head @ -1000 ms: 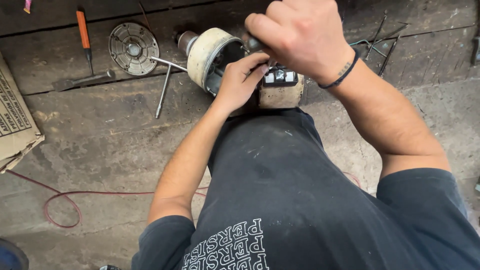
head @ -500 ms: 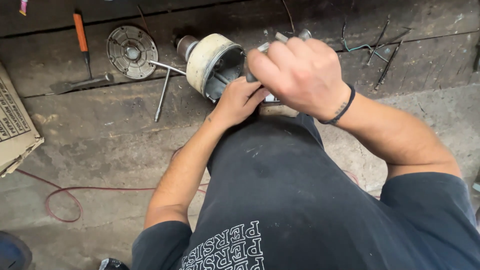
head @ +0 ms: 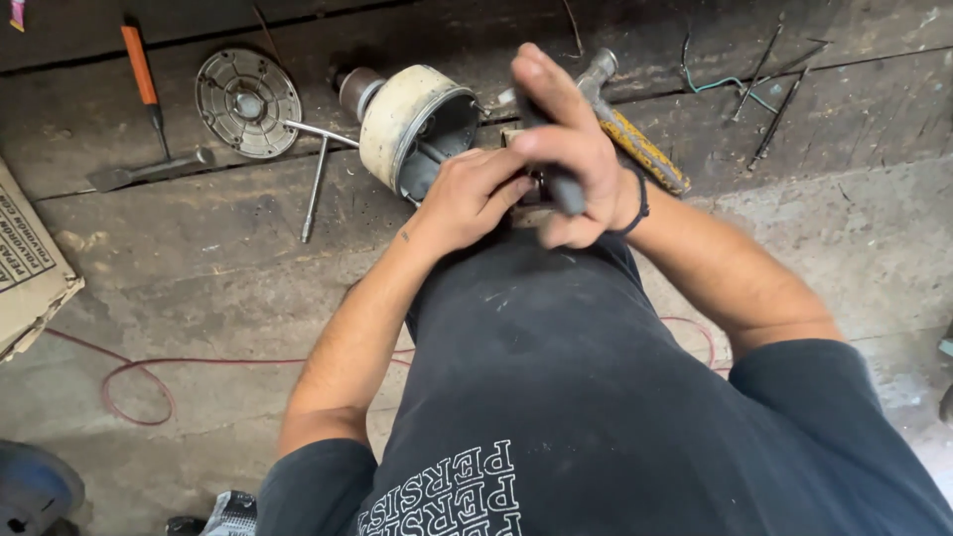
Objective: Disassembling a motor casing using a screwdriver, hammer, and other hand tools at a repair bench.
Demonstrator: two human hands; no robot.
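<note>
My left hand (head: 472, 194) holds one round motor case (head: 417, 124); my right hand (head: 561, 149) grips a dark handle (head: 561, 184). One hammer (head: 635, 139) lies behind, one metal disc (head: 247, 102) left.

right hand (head: 571, 159) lifted, hammer (head: 635, 139) uncovered

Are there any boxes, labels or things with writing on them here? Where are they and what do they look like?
Cardboard box: at the left edge on the floor, flat, brown, with dark print on its top.
Printed shirt: the person's dark top, bottom centre, with pale outlined letters.
Small pink-and-white scrap: top left corner, too small to tell what it is.
No screens or signs.
</note>
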